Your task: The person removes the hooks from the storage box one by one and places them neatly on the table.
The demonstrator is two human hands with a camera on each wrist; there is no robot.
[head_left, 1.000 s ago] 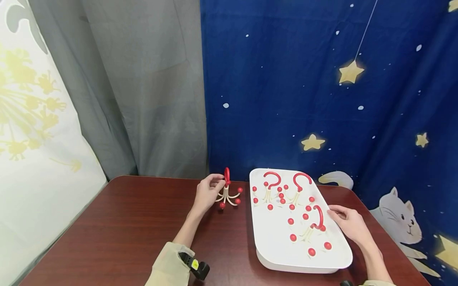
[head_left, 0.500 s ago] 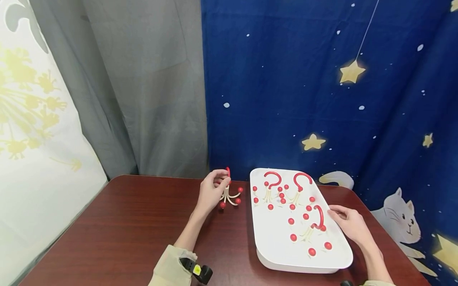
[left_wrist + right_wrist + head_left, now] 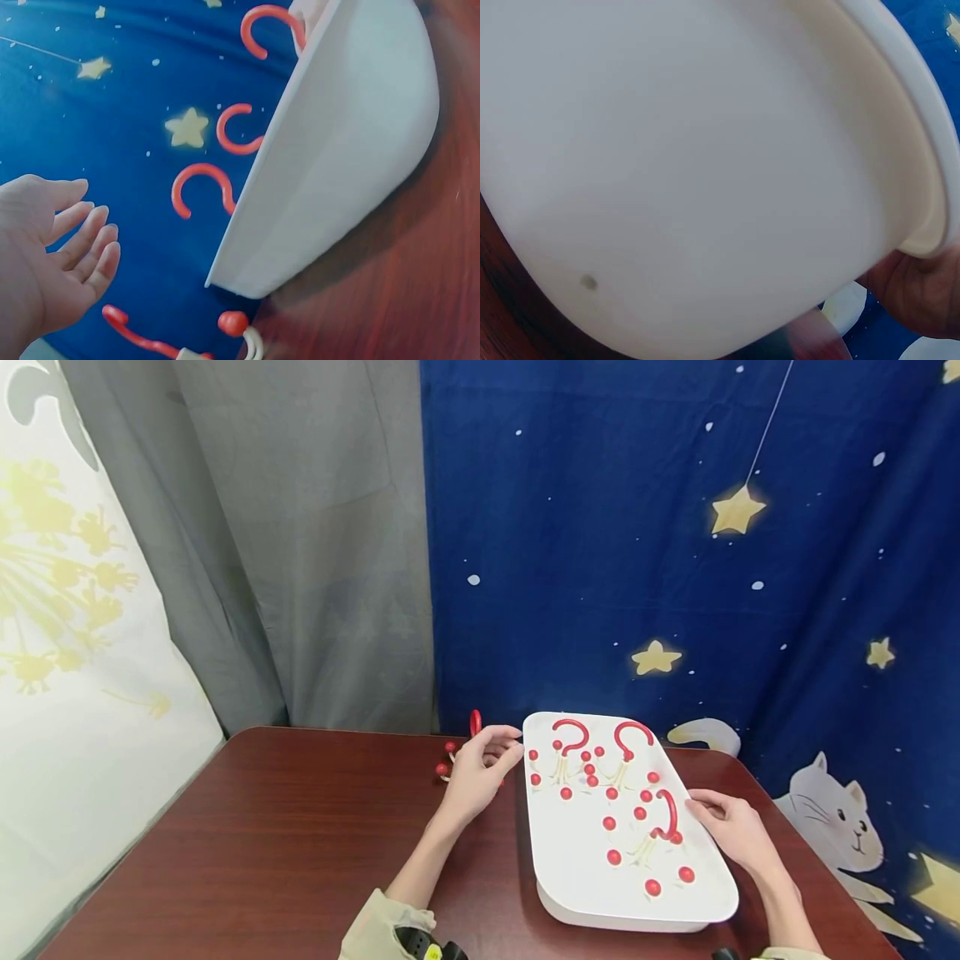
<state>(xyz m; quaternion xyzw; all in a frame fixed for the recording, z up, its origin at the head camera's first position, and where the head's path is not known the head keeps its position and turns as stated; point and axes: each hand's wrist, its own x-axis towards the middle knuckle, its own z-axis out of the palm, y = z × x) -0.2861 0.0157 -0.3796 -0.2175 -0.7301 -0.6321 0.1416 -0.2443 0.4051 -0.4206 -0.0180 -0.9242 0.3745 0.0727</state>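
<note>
Three hooked pieces sit in the white tub [image 3: 566,860] at the right of the scene: a far-left piece [image 3: 586,735], a far-right piece [image 3: 627,756] and a near piece [image 3: 672,817]. The outside piece [image 3: 476,723] is on the table [image 3: 300,827] to the tub's left, its hook standing up behind the left hand and most of its lower part hidden. By count, then, the work in view divides three inside and one outside; how things lie does not tell which way the pieces are passing. The left hand [image 3: 474,777] is between the outside piece and the tub's left rim, its fingers loosely curved, released and holding nothing, as the left wrist view shows well. The right hand [image 3: 735,833] is at the tub's right rim, where thumb and fingers seem to pinch the edge; its lower fingers are hidden. Each piece pairs a glossy red hook, rounded like a question mark, with thin cream arms that splay and curl outward to red balls, probably all hard plastic. The tub is smooth and matte, with rounded corners, a turned-out lip and walls tapering towards the base. The tabletop is dark reddish brown, streaked with wood-like grain and faintly shiny.
</note>
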